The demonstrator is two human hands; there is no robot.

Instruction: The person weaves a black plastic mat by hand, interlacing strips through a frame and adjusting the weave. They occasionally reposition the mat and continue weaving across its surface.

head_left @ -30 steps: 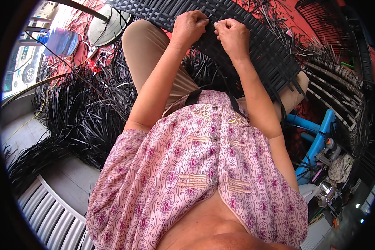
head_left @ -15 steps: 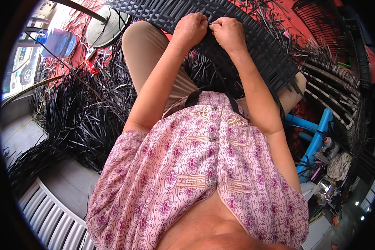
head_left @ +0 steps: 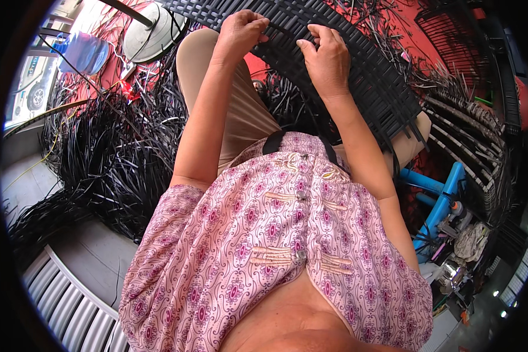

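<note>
A woven panel of black flat strips (head_left: 369, 70) lies slantwise across my lap, its near right corner ending in loose strip ends. My left hand (head_left: 240, 36) is over its left part, fingers curled and thumb closed on what looks like a black strip (head_left: 281, 30) at the weave. My right hand (head_left: 327, 61) hovers over the panel's middle, thumb and fingers apart, with nothing seen between them. The undersides of both hands are hidden.
Heaps of loose black strips (head_left: 117, 141) cover the floor at left. Beyond them are a round grey base with a pole (head_left: 152, 38) and a blue water bottle (head_left: 85, 54). At right stand a blue frame (head_left: 443, 199) and a bundle of rods (head_left: 463, 141); a slatted white seat (head_left: 76, 299) is lower left.
My hands, close together before, have moved apart: the left went left, the right came slightly nearer. The right fingers have opened from a pinch.
</note>
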